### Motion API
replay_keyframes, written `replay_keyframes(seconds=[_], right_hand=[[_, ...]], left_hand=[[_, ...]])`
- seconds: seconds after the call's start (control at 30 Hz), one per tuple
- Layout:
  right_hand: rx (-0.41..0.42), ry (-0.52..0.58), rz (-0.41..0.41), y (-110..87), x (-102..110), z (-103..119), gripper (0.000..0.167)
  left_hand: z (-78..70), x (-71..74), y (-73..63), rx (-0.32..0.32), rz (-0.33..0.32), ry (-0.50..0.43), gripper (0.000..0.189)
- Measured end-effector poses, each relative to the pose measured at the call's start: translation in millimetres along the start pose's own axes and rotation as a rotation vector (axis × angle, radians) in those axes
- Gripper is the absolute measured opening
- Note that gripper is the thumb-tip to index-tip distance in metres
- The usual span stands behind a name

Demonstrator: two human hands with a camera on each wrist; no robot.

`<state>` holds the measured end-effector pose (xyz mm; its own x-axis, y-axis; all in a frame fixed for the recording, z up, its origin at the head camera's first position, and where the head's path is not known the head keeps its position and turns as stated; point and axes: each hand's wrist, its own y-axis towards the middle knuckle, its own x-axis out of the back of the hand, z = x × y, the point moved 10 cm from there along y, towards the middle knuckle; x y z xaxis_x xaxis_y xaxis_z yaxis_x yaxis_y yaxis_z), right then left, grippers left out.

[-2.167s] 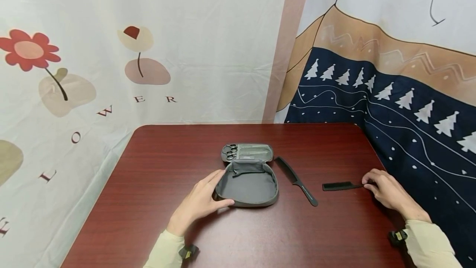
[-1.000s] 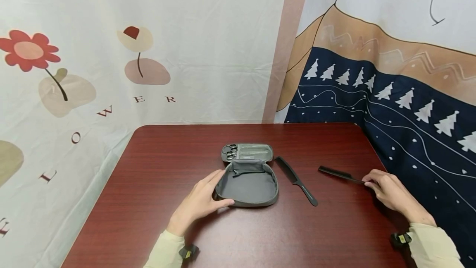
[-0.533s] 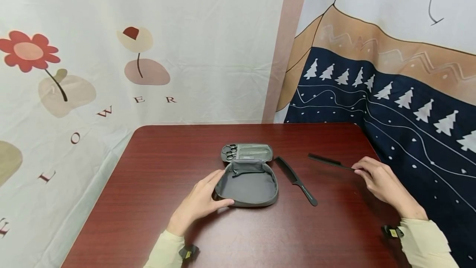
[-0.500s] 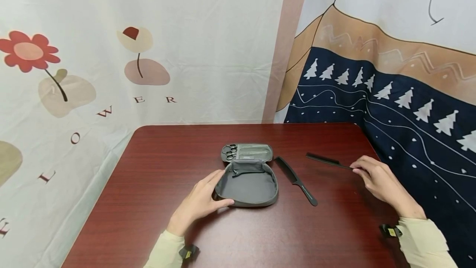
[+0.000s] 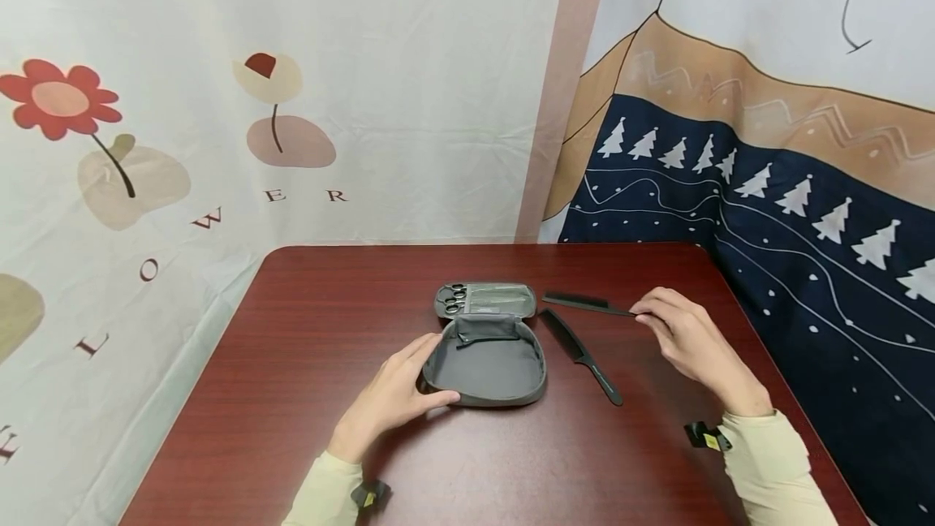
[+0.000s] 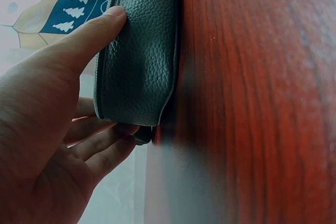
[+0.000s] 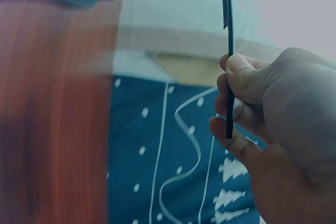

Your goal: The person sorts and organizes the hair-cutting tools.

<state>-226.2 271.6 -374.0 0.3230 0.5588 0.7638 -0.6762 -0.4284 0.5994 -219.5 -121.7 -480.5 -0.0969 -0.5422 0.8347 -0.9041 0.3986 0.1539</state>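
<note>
Count in hand: one grey case [image 5: 485, 376], two black combs, two bare hands, one reddish-brown table [image 5: 329, 307]. Case lies open near the table's middle, its one lid [image 5: 522, 289] folded back on the far side. Left hand [image 5: 394, 392] grips the case at its left: thumb over the near rim, fingers round the side, some tips hidden in the left wrist view. Right hand [image 5: 682, 339] pinches the held comb [image 5: 577, 300] by its thin handle, thumb against fingers; toothed end points left, just beside the lid's right edge. Right wrist view has that comb nearly edge-on. Loose comb [image 5: 582, 356] lies slantwise on the table to the right of the case, teeth end nearest the lid, handle toward the near side. In the lid, several metal finger rings [image 5: 453, 299] at the left end; too small to count surely. Two pale yellow sleeves [image 5: 321, 493], one dark wrist unit [image 5: 371, 495] at each. Behind, patterned cloth [image 5: 416, 104]: one red flower [image 5: 60, 100], ten white trees [image 5: 833, 220], the last cut by the frame edge
</note>
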Motion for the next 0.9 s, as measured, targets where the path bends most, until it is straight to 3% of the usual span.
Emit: replay_keyframes(seconds=[0.37,0.9], right_hand=[[0.071,0.078,-0.011,26.3,-19.8,33.0,0.031],[0.106,0.114,-0.015,40.3,-40.3,49.6,0.030]], left_hand=[[-0.4,0.1,0.4,-0.019,-0.010,-0.003,0.101],[0.4,-1.3,0.7,-0.019,-0.012,0.002,0.102]])
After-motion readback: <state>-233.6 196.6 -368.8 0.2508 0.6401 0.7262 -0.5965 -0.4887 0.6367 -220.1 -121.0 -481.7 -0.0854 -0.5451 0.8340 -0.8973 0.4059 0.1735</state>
